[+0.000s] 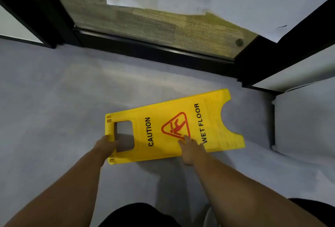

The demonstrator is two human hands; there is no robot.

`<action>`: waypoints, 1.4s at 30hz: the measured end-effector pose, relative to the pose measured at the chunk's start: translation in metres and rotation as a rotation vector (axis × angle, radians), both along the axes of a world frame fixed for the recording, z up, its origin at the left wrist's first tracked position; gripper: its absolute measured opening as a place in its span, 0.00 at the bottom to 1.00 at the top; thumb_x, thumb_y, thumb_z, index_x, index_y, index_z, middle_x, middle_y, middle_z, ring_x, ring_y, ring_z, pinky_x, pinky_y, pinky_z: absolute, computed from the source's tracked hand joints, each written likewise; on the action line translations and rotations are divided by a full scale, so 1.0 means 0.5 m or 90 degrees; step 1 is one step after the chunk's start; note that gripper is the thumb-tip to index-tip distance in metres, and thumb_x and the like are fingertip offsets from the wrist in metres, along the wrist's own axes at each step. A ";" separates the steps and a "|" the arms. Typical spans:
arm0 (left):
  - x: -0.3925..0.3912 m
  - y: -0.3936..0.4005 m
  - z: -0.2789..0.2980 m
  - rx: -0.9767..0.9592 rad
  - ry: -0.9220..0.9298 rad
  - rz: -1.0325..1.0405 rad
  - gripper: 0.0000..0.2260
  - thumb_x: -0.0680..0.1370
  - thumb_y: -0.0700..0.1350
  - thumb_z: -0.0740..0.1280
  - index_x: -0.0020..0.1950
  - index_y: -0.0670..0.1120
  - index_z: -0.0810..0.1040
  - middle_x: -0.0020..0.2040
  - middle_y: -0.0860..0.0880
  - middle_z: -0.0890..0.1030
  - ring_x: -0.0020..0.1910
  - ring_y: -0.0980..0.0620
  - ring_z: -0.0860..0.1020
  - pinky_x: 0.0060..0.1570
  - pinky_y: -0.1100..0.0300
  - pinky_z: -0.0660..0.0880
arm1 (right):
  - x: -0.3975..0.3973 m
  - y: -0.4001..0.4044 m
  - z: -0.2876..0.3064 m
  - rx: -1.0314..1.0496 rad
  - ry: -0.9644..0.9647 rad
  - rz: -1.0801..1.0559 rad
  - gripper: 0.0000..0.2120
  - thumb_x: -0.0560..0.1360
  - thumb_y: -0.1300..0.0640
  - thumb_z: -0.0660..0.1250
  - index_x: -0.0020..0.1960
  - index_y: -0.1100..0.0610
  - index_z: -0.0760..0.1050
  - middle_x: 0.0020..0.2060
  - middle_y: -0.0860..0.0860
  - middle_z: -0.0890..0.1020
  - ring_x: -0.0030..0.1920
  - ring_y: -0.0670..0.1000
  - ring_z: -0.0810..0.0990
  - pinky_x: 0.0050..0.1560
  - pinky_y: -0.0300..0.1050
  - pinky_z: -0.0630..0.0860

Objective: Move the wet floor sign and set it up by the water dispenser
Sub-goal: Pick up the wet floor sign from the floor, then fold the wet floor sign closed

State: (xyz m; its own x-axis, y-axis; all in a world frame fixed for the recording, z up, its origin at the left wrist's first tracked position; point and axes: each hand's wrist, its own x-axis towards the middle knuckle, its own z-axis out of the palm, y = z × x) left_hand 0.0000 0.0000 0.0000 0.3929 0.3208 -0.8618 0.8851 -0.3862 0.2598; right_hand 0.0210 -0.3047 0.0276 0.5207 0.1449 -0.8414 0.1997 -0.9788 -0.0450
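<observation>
Both hands are on the sign, so the pick-up is under way but little else of the task looks done. The yellow sign is folded flat and lies on its side, low over the grey floor in front of a dark-framed glass door; whether it rests on the floor or is already lifted just clear of it cannot be told. The left hand has its fingers curled round the bar of the handle cut-out at the sign's top end, a closed grip on the handle. The right hand holds the near edge at mid-length, fingertips lying on the printed face beside the red triangle; its thumb is hidden, so how firmly that grip pinches the edge is unclear. No water dispenser shows in this view. By my reckoning, what remains is nearly everything: carrying the sign to the dispenser, opening its two panels, and standing it upright there.
</observation>
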 end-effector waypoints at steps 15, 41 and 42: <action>0.044 0.008 0.023 0.028 -0.087 0.153 0.23 0.77 0.50 0.65 0.69 0.40 0.71 0.64 0.35 0.76 0.61 0.33 0.75 0.61 0.39 0.74 | -0.014 -0.019 -0.026 -0.006 0.009 -0.047 0.43 0.72 0.60 0.70 0.78 0.51 0.47 0.79 0.53 0.39 0.78 0.63 0.48 0.72 0.66 0.58; 0.178 -0.185 0.741 -0.277 -0.424 0.215 0.07 0.81 0.48 0.58 0.57 0.52 0.72 0.53 0.51 0.79 0.49 0.49 0.79 0.49 0.51 0.78 | -0.028 -0.021 0.502 0.292 -0.272 -0.419 0.29 0.79 0.56 0.60 0.78 0.51 0.56 0.75 0.53 0.66 0.71 0.59 0.69 0.69 0.55 0.70; 0.173 -0.186 0.750 -0.273 -0.432 0.216 0.07 0.80 0.42 0.59 0.55 0.51 0.72 0.52 0.51 0.79 0.50 0.50 0.79 0.53 0.51 0.78 | -0.033 -0.029 0.521 0.326 -0.274 -0.454 0.28 0.78 0.58 0.61 0.77 0.51 0.60 0.73 0.54 0.68 0.70 0.59 0.70 0.70 0.54 0.69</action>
